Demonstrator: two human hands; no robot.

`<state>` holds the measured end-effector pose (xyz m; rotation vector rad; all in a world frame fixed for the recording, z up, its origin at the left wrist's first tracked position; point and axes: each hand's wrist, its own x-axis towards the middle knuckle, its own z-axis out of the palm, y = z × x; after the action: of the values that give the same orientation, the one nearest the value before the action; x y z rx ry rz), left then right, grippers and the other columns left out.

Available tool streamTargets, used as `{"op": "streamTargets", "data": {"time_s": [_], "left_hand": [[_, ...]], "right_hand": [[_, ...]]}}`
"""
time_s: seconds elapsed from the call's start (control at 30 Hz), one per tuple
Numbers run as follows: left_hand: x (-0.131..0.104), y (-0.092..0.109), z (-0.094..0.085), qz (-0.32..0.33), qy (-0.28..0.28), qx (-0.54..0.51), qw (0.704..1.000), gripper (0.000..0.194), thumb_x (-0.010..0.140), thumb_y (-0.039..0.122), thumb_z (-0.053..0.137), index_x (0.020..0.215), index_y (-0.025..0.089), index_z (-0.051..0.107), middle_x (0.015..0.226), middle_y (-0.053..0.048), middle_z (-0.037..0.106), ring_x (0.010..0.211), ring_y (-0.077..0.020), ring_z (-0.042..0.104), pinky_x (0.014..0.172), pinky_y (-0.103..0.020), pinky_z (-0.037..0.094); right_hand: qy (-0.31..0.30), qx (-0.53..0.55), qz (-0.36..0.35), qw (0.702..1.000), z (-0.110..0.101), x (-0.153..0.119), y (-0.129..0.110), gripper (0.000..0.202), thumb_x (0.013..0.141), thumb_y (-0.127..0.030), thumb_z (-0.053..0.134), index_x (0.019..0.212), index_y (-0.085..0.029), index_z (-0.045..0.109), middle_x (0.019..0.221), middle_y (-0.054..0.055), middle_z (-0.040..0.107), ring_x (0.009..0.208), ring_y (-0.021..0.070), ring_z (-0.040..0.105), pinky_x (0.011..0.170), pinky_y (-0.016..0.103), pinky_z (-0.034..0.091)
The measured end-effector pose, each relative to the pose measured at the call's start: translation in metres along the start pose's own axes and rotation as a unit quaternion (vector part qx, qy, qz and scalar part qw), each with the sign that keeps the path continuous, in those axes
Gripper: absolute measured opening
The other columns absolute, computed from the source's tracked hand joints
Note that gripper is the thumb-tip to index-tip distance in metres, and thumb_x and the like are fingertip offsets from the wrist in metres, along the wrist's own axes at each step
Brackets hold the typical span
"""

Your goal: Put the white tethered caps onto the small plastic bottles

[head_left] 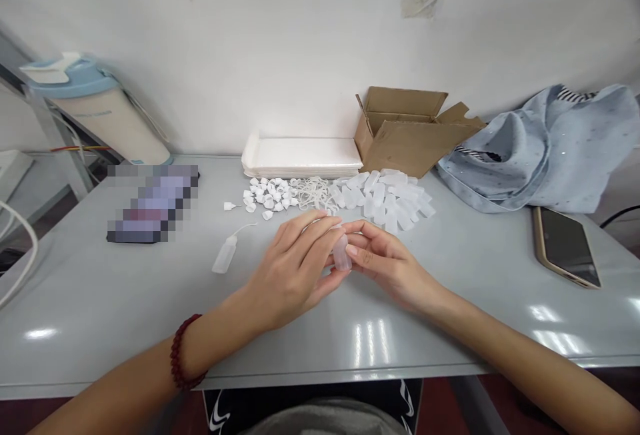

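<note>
Head: two hands hold one bottle, one nozzled bottle lying left.

- A single view, from a camera worn on the person's head.
- It faces forward and down over the table, taking in the wall behind at the top.
- The left hand and right hand lie near mid-picture, fairly close to the lens.
- The lap shows at the bottom edge, the forearms towards the lower corners.
</note>
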<state>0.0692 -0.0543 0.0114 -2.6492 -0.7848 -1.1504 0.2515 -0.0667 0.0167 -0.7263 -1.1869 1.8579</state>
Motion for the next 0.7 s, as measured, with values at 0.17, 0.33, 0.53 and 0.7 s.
{"op": "streamTargets", "data": {"time_s": [0.17, 0.33, 0.53, 0.7], "left_hand": [[-0.009, -0.012, -0.021, -0.007, -0.071, -0.021, 0.997, 0.04, 0.084, 0.023, 0.065, 0.119, 0.012, 0.051, 0.116, -0.012, 0.064, 0.119, -0.028, 0.048, 0.099, -0.044, 0.045], [-0.042, -0.048, -0.059, -0.098, -0.23, -0.026, 0.968, 0.037, 0.086, 0.033, 0.062, 0.12, 0.022, 0.053, 0.121, -0.006, 0.062, 0.124, -0.0282, 0.043, 0.1, -0.046, 0.041], [-0.064, -0.083, -0.087, -0.164, -0.341, -0.053, 0.924, 0.041, 0.08, 0.046, 0.063, 0.117, 0.029, 0.057, 0.119, -0.001, 0.064, 0.123, -0.0292, 0.044, 0.097, -0.046, 0.043], [-0.065, -0.09, -0.089, -0.195, -0.372, -0.04, 0.907, 0.043, 0.08, 0.046, 0.062, 0.12, 0.031, 0.056, 0.125, 0.0, 0.061, 0.129, -0.03, 0.038, 0.101, -0.047, 0.04]], "right_hand": [[0.004, -0.076, 0.004, 0.997, 0.0, 0.0, 0.004, 0.018, 0.09, -0.027, 0.057, 0.104, -0.019, 0.052, 0.106, 0.007, 0.066, 0.099, 0.0181, 0.064, 0.092, 0.037, 0.046], [0.051, -0.15, 0.012, 0.987, -0.001, 0.001, 0.005, 0.017, 0.089, -0.029, 0.056, 0.102, -0.019, 0.053, 0.105, 0.008, 0.066, 0.094, 0.0189, 0.067, 0.088, 0.037, 0.047], [0.084, -0.196, 0.027, 0.977, -0.003, 0.005, 0.004, 0.014, 0.089, -0.03, 0.054, 0.095, -0.017, 0.056, 0.101, 0.008, 0.066, 0.085, 0.0196, 0.07, 0.075, 0.034, 0.049], [0.101, -0.238, 0.019, 0.966, -0.004, 0.005, 0.003, 0.013, 0.089, -0.03, 0.054, 0.088, -0.017, 0.058, 0.094, 0.006, 0.066, 0.079, 0.0174, 0.069, 0.07, 0.031, 0.048]]}}
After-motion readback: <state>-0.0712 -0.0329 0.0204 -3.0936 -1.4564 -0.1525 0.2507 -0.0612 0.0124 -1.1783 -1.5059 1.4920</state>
